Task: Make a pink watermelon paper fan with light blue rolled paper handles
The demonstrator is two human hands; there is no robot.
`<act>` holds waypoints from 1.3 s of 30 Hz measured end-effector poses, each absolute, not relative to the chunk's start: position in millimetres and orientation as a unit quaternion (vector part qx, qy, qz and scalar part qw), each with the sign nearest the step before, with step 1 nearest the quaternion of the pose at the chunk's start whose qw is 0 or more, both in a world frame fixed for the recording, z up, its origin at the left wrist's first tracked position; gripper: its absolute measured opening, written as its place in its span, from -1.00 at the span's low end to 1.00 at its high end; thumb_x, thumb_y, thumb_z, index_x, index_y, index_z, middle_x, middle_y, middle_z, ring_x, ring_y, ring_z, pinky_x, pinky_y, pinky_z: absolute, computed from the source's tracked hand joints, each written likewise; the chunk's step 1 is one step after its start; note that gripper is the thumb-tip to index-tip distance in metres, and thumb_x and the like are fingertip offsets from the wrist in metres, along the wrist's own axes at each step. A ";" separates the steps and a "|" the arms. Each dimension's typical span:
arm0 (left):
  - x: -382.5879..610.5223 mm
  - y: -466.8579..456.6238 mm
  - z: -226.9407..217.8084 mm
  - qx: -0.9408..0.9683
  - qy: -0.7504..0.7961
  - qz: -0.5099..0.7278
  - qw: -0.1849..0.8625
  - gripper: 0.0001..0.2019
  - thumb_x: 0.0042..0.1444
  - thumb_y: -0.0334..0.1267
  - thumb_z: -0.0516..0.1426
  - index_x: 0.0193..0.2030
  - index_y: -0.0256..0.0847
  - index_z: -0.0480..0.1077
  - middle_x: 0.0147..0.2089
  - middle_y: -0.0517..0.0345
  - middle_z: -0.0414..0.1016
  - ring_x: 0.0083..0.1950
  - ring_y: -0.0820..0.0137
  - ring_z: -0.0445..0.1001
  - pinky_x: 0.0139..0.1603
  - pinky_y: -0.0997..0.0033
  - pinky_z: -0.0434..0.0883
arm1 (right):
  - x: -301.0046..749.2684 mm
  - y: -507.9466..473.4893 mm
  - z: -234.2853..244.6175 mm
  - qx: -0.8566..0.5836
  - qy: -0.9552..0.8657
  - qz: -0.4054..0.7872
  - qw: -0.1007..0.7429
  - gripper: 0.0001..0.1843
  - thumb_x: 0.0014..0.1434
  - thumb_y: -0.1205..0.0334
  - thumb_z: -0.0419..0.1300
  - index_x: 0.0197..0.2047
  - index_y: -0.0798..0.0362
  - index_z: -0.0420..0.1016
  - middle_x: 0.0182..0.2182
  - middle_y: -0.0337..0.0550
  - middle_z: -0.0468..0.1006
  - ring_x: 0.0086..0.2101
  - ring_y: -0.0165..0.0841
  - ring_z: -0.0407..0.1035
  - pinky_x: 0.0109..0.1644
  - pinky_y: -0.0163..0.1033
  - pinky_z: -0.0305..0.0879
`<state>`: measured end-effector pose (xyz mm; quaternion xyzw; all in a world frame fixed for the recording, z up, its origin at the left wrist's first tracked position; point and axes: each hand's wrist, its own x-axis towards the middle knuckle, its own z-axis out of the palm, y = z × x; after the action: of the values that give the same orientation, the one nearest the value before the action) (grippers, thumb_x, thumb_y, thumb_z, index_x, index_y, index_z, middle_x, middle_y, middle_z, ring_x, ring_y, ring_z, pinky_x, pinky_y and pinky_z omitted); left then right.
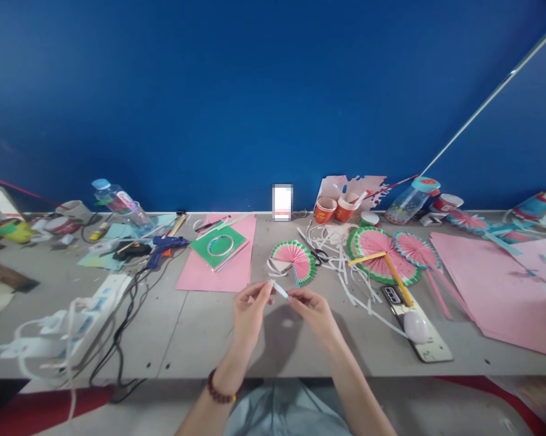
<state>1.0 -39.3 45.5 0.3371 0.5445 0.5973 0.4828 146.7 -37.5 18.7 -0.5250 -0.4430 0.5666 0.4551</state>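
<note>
A small pale-blue and white strip (280,289), perhaps folded paper, spans the gap between my two hands above the table's front half. My left hand (253,301) pinches its upper left end between thumb and fingers. At the lower right end, my right hand (312,307) pinches it in the same way. Just beyond them lies a pleated paper fan (295,257) in pink with a green rim, partly spread and with a light-blue edge. Scissors (320,257) rest beside that fan, near a tangle of white paper strips (340,266).
Left stand a blue glue gun (166,247), power strip (93,321) and black cables. Green paper (218,259) with a tape ring (220,245) lies on pink paper (193,275). Right are finished round fans (368,242), a phone (429,342), pink sheets (504,297) and red paper cups (325,209).
</note>
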 end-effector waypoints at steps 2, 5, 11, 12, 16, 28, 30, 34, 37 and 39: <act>-2.6 -36.9 46.3 0.335 0.544 0.599 0.483 -0.76 -0.14 -0.10 0.30 -0.41 -0.25 0.57 -0.45 0.05 0.58 -0.41 0.37 0.51 -0.46 0.49 0.43 | 152.3 -37.5 21.0 -0.525 -0.465 0.531 0.475 -0.70 -0.01 0.04 0.25 -0.30 0.07 0.62 -0.45 -0.16 0.49 -0.46 -0.40 0.28 -0.39 -0.31 0.18; -5.2 -34.3 48.7 0.357 0.539 0.582 0.493 -0.76 -0.13 -0.11 0.30 -0.40 -0.26 0.57 -0.47 0.05 0.57 -0.42 0.37 0.50 -0.47 0.49 0.41 | 158.6 -35.8 27.6 -0.513 -0.511 0.484 0.491 -0.71 0.09 0.03 0.19 -0.28 0.03 0.62 -0.28 -0.09 0.53 -0.28 -0.32 0.35 -0.23 -0.27 0.24; 0.2 -33.8 56.1 0.400 0.535 0.528 0.524 -0.80 -0.15 -0.14 0.29 -0.46 -0.25 0.56 -0.51 0.10 0.55 -0.47 0.43 0.45 -0.47 0.52 0.38 | 149.7 -31.1 26.9 -0.472 -0.504 0.593 0.414 -0.62 -0.02 -0.09 0.27 -0.43 0.11 0.52 -0.56 -0.21 0.45 -0.54 -0.45 0.25 -0.47 -0.34 0.15; 0.9 -33.9 56.3 0.400 0.538 0.525 0.524 -0.80 -0.15 -0.14 0.29 -0.46 -0.25 0.56 -0.51 0.11 0.54 -0.48 0.43 0.44 -0.49 0.52 0.36 | 147.3 -30.9 24.5 -0.474 -0.497 0.595 0.418 -0.62 -0.02 -0.09 0.27 -0.46 0.11 0.49 -0.60 -0.25 0.41 -0.57 -0.47 0.21 -0.50 -0.36 0.12; 0.5 -33.3 52.2 0.409 0.529 0.523 0.528 -0.79 -0.14 -0.15 0.29 -0.38 -0.24 0.56 -0.43 0.12 0.54 -0.46 0.46 0.41 -0.43 0.51 0.35 | 142.9 -31.1 16.5 -0.481 -0.499 0.562 0.453 -0.63 0.01 -0.06 0.26 -0.52 0.10 0.40 -0.65 -0.31 0.32 -0.60 -0.51 0.13 -0.54 -0.37 0.06; 5.2 -17.3 40.7 0.394 0.482 0.559 0.548 -0.71 -0.09 -0.17 0.24 -0.68 -0.25 0.33 -0.63 0.27 0.24 -0.51 0.51 0.22 -0.42 0.50 0.22 | 132.5 -26.5 17.9 -0.497 -0.526 0.521 0.453 -0.75 0.06 0.07 0.21 -0.39 0.10 0.55 -0.52 -0.19 0.51 -0.53 -0.42 0.34 -0.45 -0.32 0.30; 5.5 -11.7 38.7 0.384 0.491 0.569 0.536 -0.74 -0.10 -0.17 0.24 -0.65 -0.26 0.37 -0.63 0.26 0.26 -0.52 0.51 0.22 -0.44 0.50 0.21 | 129.6 -22.6 18.2 -0.490 -0.525 0.529 0.451 -0.75 0.05 0.08 0.20 -0.37 0.09 0.55 -0.51 -0.19 0.53 -0.51 -0.41 0.37 -0.41 -0.31 0.34; 2.5 3.9 38.1 0.380 0.519 0.576 0.505 -0.80 -0.15 -0.17 0.27 -0.58 -0.25 0.44 -0.63 0.26 0.30 -0.54 0.52 0.23 -0.48 0.50 0.22 | 128.0 -7.6 19.7 -0.479 -0.503 0.565 0.445 -0.75 -0.03 0.07 0.24 -0.37 0.09 0.55 -0.52 -0.20 0.53 -0.54 -0.40 0.38 -0.41 -0.28 0.37; -2.4 18.6 39.3 0.368 0.516 0.575 0.517 -0.81 -0.21 -0.20 0.30 -0.57 -0.27 0.45 -0.59 0.22 0.38 -0.56 0.54 0.23 -0.49 0.51 0.23 | 127.8 7.9 21.6 -0.480 -0.477 0.591 0.440 -0.72 -0.11 0.07 0.29 -0.37 0.10 0.54 -0.52 -0.18 0.56 -0.53 -0.36 0.42 -0.35 -0.22 0.42; -5.7 28.0 38.6 0.344 0.481 0.581 0.559 -0.81 -0.19 -0.22 0.28 -0.59 -0.27 0.42 -0.58 0.22 0.37 -0.57 0.56 0.24 -0.50 0.53 0.24 | 126.5 17.4 22.7 -0.478 -0.475 0.595 0.438 -0.71 -0.11 0.10 0.30 -0.33 0.10 0.54 -0.49 -0.15 0.59 -0.48 -0.32 0.46 -0.30 -0.18 0.43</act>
<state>-5.7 28.0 38.6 0.3436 0.4811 0.5812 0.5592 126.5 17.4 22.7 -0.4779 -0.4748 0.5950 0.4383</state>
